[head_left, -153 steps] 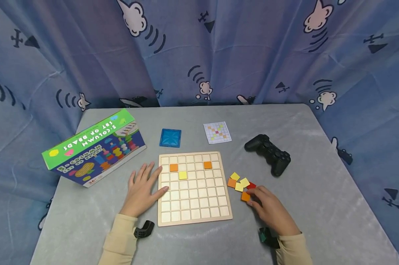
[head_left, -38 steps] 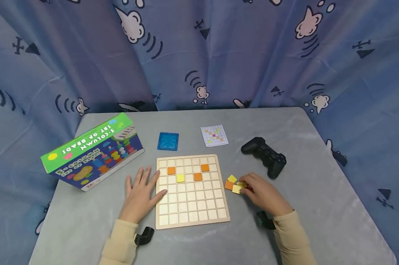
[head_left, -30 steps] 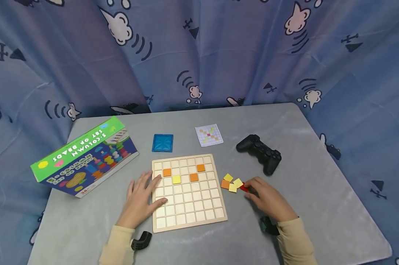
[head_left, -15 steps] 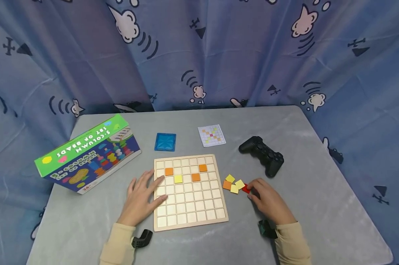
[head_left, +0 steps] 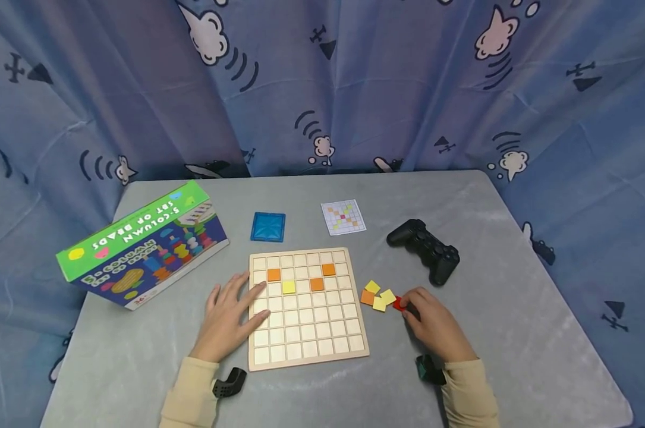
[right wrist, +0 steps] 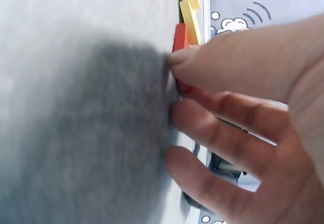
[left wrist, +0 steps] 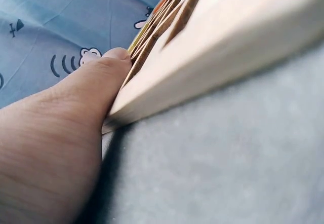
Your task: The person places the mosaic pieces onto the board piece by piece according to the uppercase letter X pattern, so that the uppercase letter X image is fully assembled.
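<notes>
A square wooden grid board (head_left: 308, 309) lies in front of me, with a yellow tile (head_left: 288, 287) and orange tiles (head_left: 317, 285) in some of its upper cells. My left hand (head_left: 225, 324) rests along the board's left edge, fingers spread, thumb over the rim. In the left wrist view that thumb (left wrist: 109, 69) lies against the frame. To the right of the board is a small cluster of loose yellow and orange tiles (head_left: 378, 304). At its right end my right hand (head_left: 434, 321) pinches a red tile (right wrist: 180, 37) between thumb and index finger, low at the table.
A pattern card (head_left: 343, 217) and a blue square tray (head_left: 268, 227) lie behind the board. A black game controller (head_left: 425, 249) sits beyond the loose tiles. At the back left stands a green and blue toy box (head_left: 145, 244). A printed curtain hangs behind the table.
Since the oldest frame, an orange tile has gone from the cluster into a board cell. My right hand has shifted from a yellow tile to the red one. The left hand stays put.
</notes>
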A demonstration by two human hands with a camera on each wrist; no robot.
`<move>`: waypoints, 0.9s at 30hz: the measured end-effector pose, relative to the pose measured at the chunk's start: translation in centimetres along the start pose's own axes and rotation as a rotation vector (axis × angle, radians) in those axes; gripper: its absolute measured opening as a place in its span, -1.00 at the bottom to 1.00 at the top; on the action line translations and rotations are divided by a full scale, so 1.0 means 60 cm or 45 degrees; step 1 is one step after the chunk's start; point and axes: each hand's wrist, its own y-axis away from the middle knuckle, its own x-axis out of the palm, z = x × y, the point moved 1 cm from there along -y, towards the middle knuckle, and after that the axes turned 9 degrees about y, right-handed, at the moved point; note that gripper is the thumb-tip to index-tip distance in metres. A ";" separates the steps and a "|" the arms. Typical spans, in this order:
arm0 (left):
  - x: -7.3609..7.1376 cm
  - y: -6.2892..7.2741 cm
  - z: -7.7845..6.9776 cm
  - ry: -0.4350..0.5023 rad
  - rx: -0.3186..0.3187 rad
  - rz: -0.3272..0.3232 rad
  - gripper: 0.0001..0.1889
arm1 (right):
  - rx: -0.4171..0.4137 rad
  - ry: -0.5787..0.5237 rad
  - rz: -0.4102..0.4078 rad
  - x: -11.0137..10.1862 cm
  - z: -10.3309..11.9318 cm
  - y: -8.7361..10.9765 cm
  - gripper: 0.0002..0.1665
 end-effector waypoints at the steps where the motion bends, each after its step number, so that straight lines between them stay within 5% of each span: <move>1: 0.000 0.000 0.000 0.000 0.001 0.002 -0.35 | 0.003 0.004 0.001 0.000 -0.001 0.002 -0.78; 18: 0.001 -0.002 0.003 -0.008 -0.001 -0.001 -0.36 | -0.041 0.063 -0.012 -0.038 0.017 0.000 -0.80; 27: 0.001 -0.002 0.004 0.005 -0.003 -0.002 -0.36 | -0.350 0.091 -0.084 -0.049 0.065 -0.048 -0.77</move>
